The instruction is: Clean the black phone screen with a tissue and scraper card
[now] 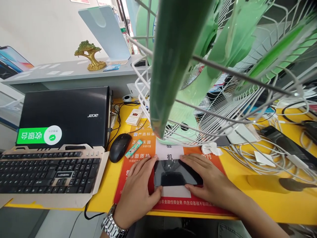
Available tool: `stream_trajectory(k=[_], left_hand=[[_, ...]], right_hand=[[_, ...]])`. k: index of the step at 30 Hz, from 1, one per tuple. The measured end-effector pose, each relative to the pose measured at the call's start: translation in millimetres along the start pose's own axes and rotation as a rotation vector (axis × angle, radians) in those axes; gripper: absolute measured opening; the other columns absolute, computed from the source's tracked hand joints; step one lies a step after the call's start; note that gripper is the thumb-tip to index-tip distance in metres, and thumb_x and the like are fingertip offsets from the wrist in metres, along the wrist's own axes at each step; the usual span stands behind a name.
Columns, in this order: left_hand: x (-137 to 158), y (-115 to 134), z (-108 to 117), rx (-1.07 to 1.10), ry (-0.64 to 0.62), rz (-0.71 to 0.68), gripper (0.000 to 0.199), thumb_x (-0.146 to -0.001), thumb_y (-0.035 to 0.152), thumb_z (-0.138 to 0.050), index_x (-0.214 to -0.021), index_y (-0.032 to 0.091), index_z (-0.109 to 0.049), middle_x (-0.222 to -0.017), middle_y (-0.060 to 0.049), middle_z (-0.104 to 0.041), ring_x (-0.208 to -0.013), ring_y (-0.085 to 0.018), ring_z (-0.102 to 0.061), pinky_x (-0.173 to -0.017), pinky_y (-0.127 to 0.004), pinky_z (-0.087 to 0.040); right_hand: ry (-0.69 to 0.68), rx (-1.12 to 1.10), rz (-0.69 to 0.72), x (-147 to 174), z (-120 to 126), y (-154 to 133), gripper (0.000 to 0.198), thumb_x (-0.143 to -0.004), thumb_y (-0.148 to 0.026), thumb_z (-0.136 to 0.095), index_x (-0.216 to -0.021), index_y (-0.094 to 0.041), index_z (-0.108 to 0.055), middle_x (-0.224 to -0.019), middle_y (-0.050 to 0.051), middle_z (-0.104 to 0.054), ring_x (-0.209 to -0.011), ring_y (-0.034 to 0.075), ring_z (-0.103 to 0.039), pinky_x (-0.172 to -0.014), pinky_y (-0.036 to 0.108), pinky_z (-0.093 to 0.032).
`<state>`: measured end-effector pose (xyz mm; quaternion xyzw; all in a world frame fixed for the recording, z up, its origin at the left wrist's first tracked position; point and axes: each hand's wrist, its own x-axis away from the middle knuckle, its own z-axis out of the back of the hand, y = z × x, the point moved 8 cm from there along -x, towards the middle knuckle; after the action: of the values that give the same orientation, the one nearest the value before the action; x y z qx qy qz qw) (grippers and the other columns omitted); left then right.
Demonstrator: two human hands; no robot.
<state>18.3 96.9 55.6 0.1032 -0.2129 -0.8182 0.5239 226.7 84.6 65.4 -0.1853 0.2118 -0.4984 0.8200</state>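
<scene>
Left hand [138, 185] and right hand [209, 181] pinch opposite ends of the phone [173, 177] low over the mat [174, 192], likely to steady it while keeping its glossy face uncovered.

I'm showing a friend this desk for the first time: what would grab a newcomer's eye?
Probably the green fan first, its wire cage filling the upper right, close to the camera. Next, the dark phone low in the middle, its ends between the left hand and right hand. Then the golden tree ornament on the grey shelf, upper left.
</scene>
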Motion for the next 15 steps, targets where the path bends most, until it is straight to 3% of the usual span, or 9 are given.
stream_trajectory(k=[15], left_hand=[[0.5, 0.6, -1.7, -0.012, -0.011, -0.011, 0.078, -0.085, 0.024, -0.054, -0.153, 0.031, -0.017, -0.156, -0.002, -0.041, -0.147, -0.027, -0.029, -0.123, -0.054, -0.024]], right_hand=[[0.007, -0.014, -0.024, 3.4, -0.5, 1.1, 0.07, -0.082, -0.026, -0.066, -0.148, -0.027, -0.043, -0.146, 0.007, -0.054, -0.136, 0.026, -0.049, -0.113, 0.047, -0.045]])
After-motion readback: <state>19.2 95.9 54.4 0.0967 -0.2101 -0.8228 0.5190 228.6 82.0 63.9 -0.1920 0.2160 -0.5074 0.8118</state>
